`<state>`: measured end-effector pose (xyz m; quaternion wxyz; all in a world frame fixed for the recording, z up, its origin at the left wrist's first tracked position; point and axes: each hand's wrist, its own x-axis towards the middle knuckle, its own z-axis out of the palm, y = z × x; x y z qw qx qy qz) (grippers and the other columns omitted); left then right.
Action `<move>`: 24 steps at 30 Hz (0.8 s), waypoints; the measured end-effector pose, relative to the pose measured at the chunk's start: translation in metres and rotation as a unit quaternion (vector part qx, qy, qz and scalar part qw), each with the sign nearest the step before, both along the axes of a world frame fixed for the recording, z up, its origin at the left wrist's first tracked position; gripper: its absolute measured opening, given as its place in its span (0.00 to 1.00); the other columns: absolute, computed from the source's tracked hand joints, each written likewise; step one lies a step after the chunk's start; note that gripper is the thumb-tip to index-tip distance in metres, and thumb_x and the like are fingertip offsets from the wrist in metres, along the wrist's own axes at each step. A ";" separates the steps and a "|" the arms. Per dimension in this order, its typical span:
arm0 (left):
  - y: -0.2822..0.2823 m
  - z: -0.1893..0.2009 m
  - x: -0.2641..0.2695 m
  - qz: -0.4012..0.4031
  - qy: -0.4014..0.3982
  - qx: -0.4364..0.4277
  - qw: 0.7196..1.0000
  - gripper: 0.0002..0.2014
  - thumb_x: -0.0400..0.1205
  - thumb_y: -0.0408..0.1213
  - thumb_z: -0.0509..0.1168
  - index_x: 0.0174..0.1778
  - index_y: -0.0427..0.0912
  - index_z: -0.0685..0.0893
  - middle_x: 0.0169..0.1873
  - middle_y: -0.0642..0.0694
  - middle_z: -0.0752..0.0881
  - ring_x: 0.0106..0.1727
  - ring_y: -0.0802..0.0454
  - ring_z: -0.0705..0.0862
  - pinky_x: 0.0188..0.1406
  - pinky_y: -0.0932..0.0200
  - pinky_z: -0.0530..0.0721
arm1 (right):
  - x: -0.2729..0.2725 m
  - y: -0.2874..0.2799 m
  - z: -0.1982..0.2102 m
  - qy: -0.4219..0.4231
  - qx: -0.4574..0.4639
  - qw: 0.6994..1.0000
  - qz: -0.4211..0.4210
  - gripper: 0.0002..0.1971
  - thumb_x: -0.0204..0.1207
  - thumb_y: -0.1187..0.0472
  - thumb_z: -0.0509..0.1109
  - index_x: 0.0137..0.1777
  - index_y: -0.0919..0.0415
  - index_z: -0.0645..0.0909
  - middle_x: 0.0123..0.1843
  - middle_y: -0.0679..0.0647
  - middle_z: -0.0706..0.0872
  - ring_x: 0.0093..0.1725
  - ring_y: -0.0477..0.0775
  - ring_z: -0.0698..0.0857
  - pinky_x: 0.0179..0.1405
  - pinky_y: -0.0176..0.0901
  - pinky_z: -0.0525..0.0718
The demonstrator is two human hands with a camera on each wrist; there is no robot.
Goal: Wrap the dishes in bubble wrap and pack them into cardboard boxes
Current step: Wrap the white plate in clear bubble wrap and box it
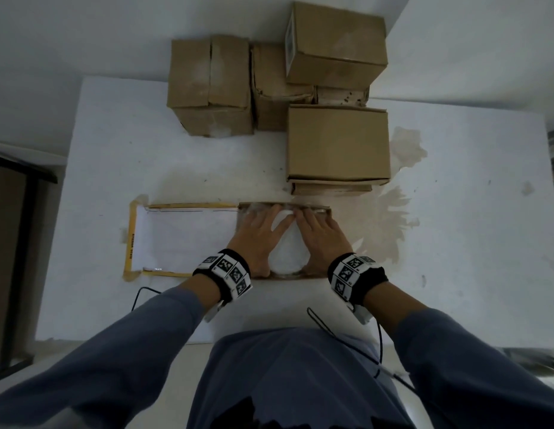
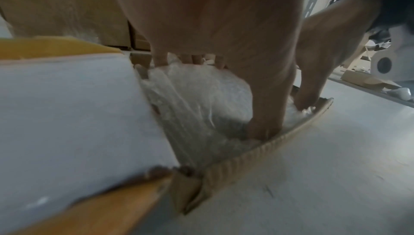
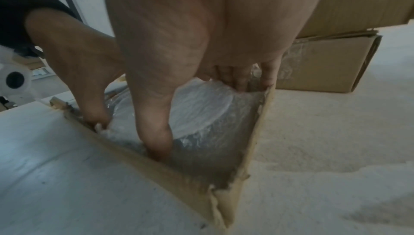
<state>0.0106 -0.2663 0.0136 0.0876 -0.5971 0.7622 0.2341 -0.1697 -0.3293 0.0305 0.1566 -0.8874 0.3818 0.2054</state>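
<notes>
- Head view: my left hand and right hand are both down in the open cardboard box at the near middle of the bench. They flank the bubble-wrapped dish, which sits inside the box, white and rounded between my palms. The box's long flap lies folded out flat to the left, edged in yellow tape. Behind stand four closed cardboard boxes, one stacked on another, which I take to be packed already.
- Left wrist view: my left fingers reach down along the bundle's side, the thumb tucked between the bubble wrap and the corrugated box wall. The hand cups the bundle rather than lying flat.
- Right wrist view: my right thumb presses down at the near wall while the fingertips curl over the far side, so this hand holds the bundle too. The picture is soft, but the shape under the wrap looks like a bowl turned rim down.
- Judging progress: wrapping this dish is done and it is seated in the box. What remains is letting go and closing the flap.
</notes>
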 end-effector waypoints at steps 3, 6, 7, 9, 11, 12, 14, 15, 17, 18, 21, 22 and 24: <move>-0.001 -0.002 -0.007 0.008 -0.034 0.013 0.999 0.67 0.59 0.53 0.80 0.86 0.46 0.41 0.83 0.32 0.48 0.81 0.32 0.57 0.80 0.34 0.53 | 0.005 0.000 -0.005 0.009 -0.017 1.000 -0.010 0.68 0.52 0.33 0.82 0.85 0.63 0.50 0.81 0.61 0.63 0.77 0.64 0.67 0.75 0.57 0.66; -0.003 -0.003 -0.009 0.013 -0.047 0.025 0.999 0.69 0.59 0.53 0.81 0.85 0.46 0.37 0.83 0.32 0.44 0.83 0.34 0.50 0.82 0.36 0.47 | 0.010 -0.003 -0.006 0.032 -0.021 0.999 -0.013 0.69 0.47 0.37 0.86 0.84 0.64 0.52 0.78 0.59 0.65 0.75 0.63 0.68 0.74 0.57 0.68; -0.004 -0.003 -0.009 0.014 -0.046 0.026 0.999 0.70 0.59 0.53 0.81 0.85 0.46 0.37 0.83 0.33 0.44 0.83 0.34 0.49 0.82 0.36 0.45 | 0.011 -0.004 -0.007 0.035 -0.015 0.999 -0.013 0.70 0.46 0.38 0.86 0.83 0.64 0.52 0.77 0.59 0.65 0.75 0.63 0.68 0.75 0.57 0.67; -0.005 -0.004 -0.007 0.012 -0.037 0.022 0.999 0.70 0.57 0.55 0.80 0.85 0.47 0.37 0.83 0.33 0.45 0.83 0.35 0.50 0.82 0.37 0.46 | 0.012 -0.005 -0.010 0.032 -0.007 0.999 -0.010 0.71 0.44 0.39 0.87 0.83 0.65 0.52 0.76 0.60 0.66 0.76 0.64 0.67 0.79 0.57 0.65; -0.005 -0.004 -0.003 0.011 -0.009 0.007 1.000 0.69 0.54 0.55 0.80 0.85 0.48 0.42 0.81 0.35 0.51 0.81 0.35 0.56 0.82 0.38 0.51 | 0.011 -0.005 -0.013 0.018 0.001 1.000 -0.011 0.72 0.43 0.39 0.87 0.83 0.66 0.51 0.76 0.62 0.66 0.77 0.65 0.67 0.81 0.58 0.63; -0.005 -0.004 -0.001 0.012 0.013 -0.003 1.000 0.68 0.53 0.55 0.80 0.85 0.48 0.46 0.80 0.36 0.55 0.79 0.35 0.60 0.81 0.38 0.55 | 0.010 -0.003 -0.015 0.010 0.009 1.000 -0.015 0.71 0.45 0.40 0.87 0.83 0.67 0.50 0.77 0.63 0.65 0.78 0.65 0.66 0.82 0.58 0.62; -0.003 -0.003 0.003 0.003 0.057 -0.021 0.998 0.65 0.54 0.53 0.79 0.85 0.47 0.51 0.78 0.37 0.60 0.77 0.36 0.64 0.79 0.38 0.62 | 0.006 0.002 -0.013 -0.007 0.018 1.000 -0.021 0.67 0.54 0.41 0.84 0.84 0.68 0.48 0.80 0.66 0.63 0.79 0.66 0.65 0.81 0.57 0.64; -0.001 -0.001 0.004 -0.002 0.073 -0.034 0.997 0.62 0.57 0.52 0.79 0.85 0.45 0.53 0.79 0.36 0.61 0.78 0.36 0.64 0.78 0.37 0.63 | 0.004 0.005 -0.012 -0.020 0.014 0.999 -0.022 0.64 0.59 0.42 0.82 0.85 0.69 0.49 0.81 0.68 0.63 0.79 0.67 0.65 0.80 0.58 0.66; 0.004 0.000 0.007 -0.008 0.090 -0.067 0.994 0.55 0.61 0.49 0.80 0.83 0.43 0.61 0.78 0.31 0.63 0.76 0.31 0.67 0.77 0.34 0.66 | -0.004 0.009 -0.007 -0.048 -0.009 0.999 -0.022 0.57 0.62 0.42 0.79 0.84 0.70 0.55 0.79 0.69 0.67 0.77 0.70 0.70 0.76 0.61 0.70; 0.007 0.000 0.011 -0.012 0.088 -0.082 0.993 0.52 0.60 0.48 0.80 0.81 0.42 0.66 0.76 0.28 0.66 0.74 0.27 0.68 0.74 0.31 0.69 | -0.009 0.010 -0.004 -0.063 -0.027 0.997 -0.023 0.55 0.62 0.41 0.78 0.83 0.69 0.59 0.77 0.68 0.70 0.75 0.70 0.72 0.73 0.62 0.72; 0.013 0.004 0.024 -0.007 0.047 -0.088 0.995 0.56 0.50 0.53 0.83 0.76 0.43 0.71 0.72 0.28 0.70 0.69 0.27 0.72 0.70 0.31 0.73 | -0.020 0.009 0.001 -0.066 -0.063 0.996 -0.022 0.54 0.60 0.33 0.74 0.80 0.66 0.64 0.75 0.65 0.71 0.73 0.68 0.72 0.72 0.61 0.73; 0.013 0.007 0.027 0.003 0.028 -0.083 0.996 0.58 0.47 0.55 0.84 0.76 0.44 0.72 0.71 0.29 0.71 0.69 0.29 0.73 0.70 0.32 0.72 | -0.023 0.008 0.001 -0.057 -0.062 0.996 -0.020 0.55 0.61 0.31 0.73 0.81 0.65 0.63 0.76 0.65 0.69 0.75 0.67 0.70 0.75 0.62 0.70; 0.014 0.008 0.026 0.015 0.005 -0.083 0.996 0.59 0.44 0.55 0.83 0.74 0.45 0.73 0.71 0.30 0.72 0.67 0.30 0.74 0.70 0.32 0.72 | -0.026 0.005 -0.002 -0.040 -0.034 0.998 -0.026 0.57 0.61 0.28 0.72 0.83 0.62 0.57 0.80 0.63 0.65 0.79 0.65 0.66 0.82 0.63 0.60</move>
